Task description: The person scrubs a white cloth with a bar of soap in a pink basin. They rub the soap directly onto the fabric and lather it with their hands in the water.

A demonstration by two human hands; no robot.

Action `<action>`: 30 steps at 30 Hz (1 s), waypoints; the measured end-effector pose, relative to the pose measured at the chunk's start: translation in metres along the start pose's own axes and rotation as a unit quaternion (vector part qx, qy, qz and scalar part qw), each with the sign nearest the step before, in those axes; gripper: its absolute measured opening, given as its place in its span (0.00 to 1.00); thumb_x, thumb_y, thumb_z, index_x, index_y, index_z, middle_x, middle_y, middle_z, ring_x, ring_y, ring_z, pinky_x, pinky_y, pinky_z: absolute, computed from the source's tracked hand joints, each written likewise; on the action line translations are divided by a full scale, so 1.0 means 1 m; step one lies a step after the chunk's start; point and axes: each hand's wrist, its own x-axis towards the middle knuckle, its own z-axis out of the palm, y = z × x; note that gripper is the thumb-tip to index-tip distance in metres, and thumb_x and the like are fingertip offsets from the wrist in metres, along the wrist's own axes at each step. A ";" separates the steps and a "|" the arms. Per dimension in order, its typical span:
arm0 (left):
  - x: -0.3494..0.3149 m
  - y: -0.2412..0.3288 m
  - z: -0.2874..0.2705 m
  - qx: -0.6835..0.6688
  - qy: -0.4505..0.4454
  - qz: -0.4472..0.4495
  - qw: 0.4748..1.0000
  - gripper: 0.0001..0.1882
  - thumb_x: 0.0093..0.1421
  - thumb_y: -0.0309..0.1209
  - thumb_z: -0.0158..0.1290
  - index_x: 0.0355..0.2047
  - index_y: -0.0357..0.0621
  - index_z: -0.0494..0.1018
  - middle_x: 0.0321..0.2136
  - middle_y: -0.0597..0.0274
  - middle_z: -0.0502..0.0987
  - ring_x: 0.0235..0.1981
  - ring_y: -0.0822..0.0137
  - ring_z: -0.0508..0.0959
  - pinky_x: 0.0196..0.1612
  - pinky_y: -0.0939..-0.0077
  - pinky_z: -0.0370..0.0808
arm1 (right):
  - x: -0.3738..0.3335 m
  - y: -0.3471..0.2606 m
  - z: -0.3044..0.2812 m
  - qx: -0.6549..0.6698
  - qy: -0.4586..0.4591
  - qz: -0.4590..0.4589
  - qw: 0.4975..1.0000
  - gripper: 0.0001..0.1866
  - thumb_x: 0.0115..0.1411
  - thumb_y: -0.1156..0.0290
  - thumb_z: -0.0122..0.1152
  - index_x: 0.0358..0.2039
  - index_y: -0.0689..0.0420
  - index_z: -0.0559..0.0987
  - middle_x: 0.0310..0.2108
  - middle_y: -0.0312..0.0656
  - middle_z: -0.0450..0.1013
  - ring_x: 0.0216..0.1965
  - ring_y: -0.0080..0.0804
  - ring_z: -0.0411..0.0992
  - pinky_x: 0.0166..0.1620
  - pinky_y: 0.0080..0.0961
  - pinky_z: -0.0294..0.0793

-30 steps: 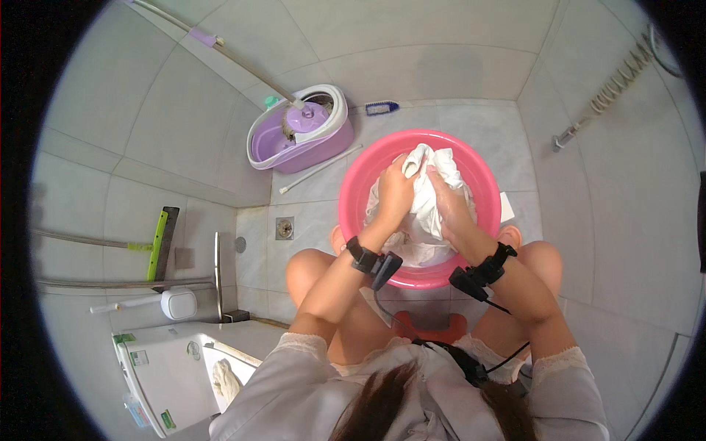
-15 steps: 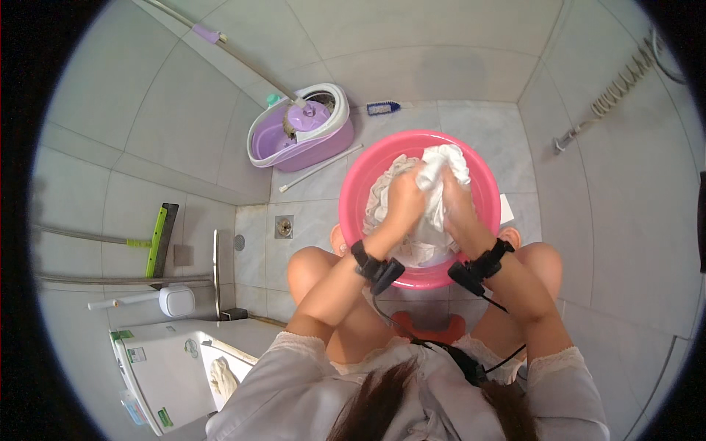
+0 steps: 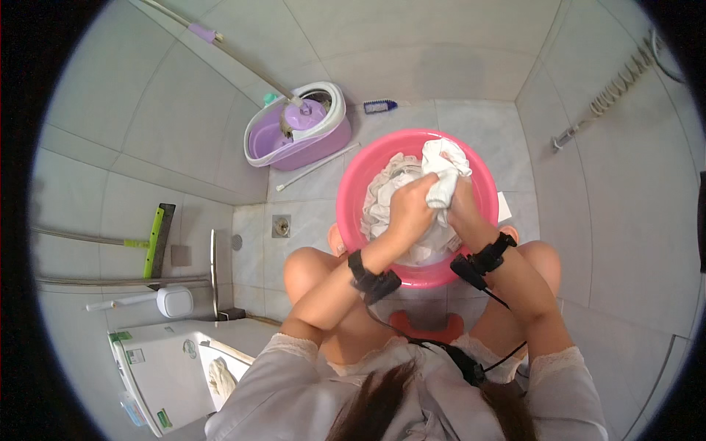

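Observation:
A pink round basin (image 3: 347, 220) stands on the floor between my knees, with wet whitish laundry (image 3: 377, 202) heaped in it and some water showing near its front. Over the basin's right part, a bunched white cloth (image 3: 443, 163) is held up between both hands. My left hand (image 3: 412, 211) is closed round its near left edge, fingers curled. My right hand (image 3: 462, 207) grips the same cloth from the right; part of its fingers is covered by the fabric. What kind of garment the cloth is cannot be made out.
A purple mop bucket (image 3: 316, 149) with a mop stands far left, a white rod (image 3: 316, 167) beside it. A blue brush (image 3: 379, 106) lies by the back wall. A floor drain (image 3: 281, 226), green squeegee (image 3: 156, 242) and white toilet (image 3: 165, 367) are left; a coiled hose (image 3: 614, 93) hangs right.
The white cloth has been turned and opened out somewhat, a fold now hanging between the hands. My left hand has shifted slightly toward me; the right stays close by.

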 end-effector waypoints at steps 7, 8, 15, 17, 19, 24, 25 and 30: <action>0.000 -0.002 0.001 0.038 0.009 -0.001 0.999 0.10 0.50 0.26 0.48 0.34 0.41 0.73 0.23 0.45 0.73 0.27 0.47 0.74 0.29 0.62 0.69 | -0.003 0.004 0.005 -0.031 0.022 -0.007 0.999 0.16 0.59 0.64 0.48 0.45 0.60 0.70 0.39 0.39 0.70 0.39 0.26 0.69 0.42 0.23 0.69; 0.002 -0.003 0.002 0.035 0.007 -0.001 0.999 0.10 0.50 0.26 0.48 0.34 0.41 0.73 0.23 0.45 0.73 0.27 0.47 0.74 0.29 0.62 0.69 | -0.001 0.000 -0.002 0.079 -0.119 -0.033 0.989 0.19 0.60 0.62 0.48 0.47 0.60 0.69 0.41 0.39 0.70 0.42 0.26 0.68 0.44 0.23 0.68; 0.006 -0.012 -0.001 0.016 -0.105 -0.058 0.993 0.14 0.49 0.29 0.54 0.37 0.41 0.71 0.27 0.47 0.75 0.29 0.51 0.76 0.32 0.66 0.70 | 0.009 0.008 -0.004 0.005 0.054 -0.003 0.999 0.12 0.60 0.67 0.48 0.43 0.58 0.71 0.37 0.36 0.70 0.36 0.21 0.70 0.36 0.18 0.70; 0.012 -0.007 -0.009 -0.064 -0.114 -0.083 0.988 0.16 0.49 0.32 0.56 0.39 0.40 0.71 0.28 0.48 0.75 0.31 0.54 0.76 0.34 0.67 0.70 | 0.010 -0.002 -0.007 -0.022 -0.031 0.014 0.999 0.14 0.59 0.68 0.51 0.44 0.59 0.71 0.38 0.38 0.71 0.36 0.25 0.71 0.37 0.19 0.72; 0.022 -0.015 -0.023 -0.158 -0.156 -0.101 0.970 0.26 0.48 0.38 0.60 0.45 0.38 0.68 0.36 0.51 0.74 0.39 0.60 0.74 0.42 0.71 0.68 | 0.010 -0.015 0.000 -0.019 -0.045 0.044 0.998 0.13 0.57 0.70 0.53 0.43 0.59 0.71 0.38 0.38 0.71 0.36 0.26 0.71 0.37 0.20 0.72; 0.025 -0.012 -0.042 -0.345 -0.227 -0.292 0.862 0.31 0.51 0.33 0.57 0.53 0.37 0.59 0.49 0.57 0.66 0.50 0.64 0.67 0.51 0.72 0.64 | -0.010 -0.058 0.019 -0.133 -0.131 0.056 0.981 0.18 0.54 0.70 0.58 0.46 0.60 0.70 0.41 0.40 0.71 0.41 0.27 0.70 0.43 0.23 0.70; 0.024 -0.012 -0.041 -0.359 -0.204 -0.323 0.852 0.29 0.52 0.33 0.55 0.53 0.37 0.60 0.49 0.56 0.67 0.49 0.64 0.67 0.51 0.71 0.65 | -0.009 -0.066 0.017 -0.135 -0.129 0.055 0.981 0.18 0.54 0.70 0.58 0.46 0.60 0.70 0.41 0.40 0.71 0.41 0.27 0.70 0.43 0.23 0.70; 0.030 -0.023 -0.060 -0.463 -0.095 -0.333 0.816 0.23 0.55 0.29 0.52 0.50 0.35 0.62 0.47 0.58 0.69 0.49 0.66 0.68 0.51 0.74 0.63 | 0.014 -0.082 -0.002 -0.398 -0.191 0.011 0.897 0.24 0.53 0.63 0.61 0.47 0.63 0.69 0.43 0.40 0.70 0.43 0.27 0.68 0.45 0.22 0.67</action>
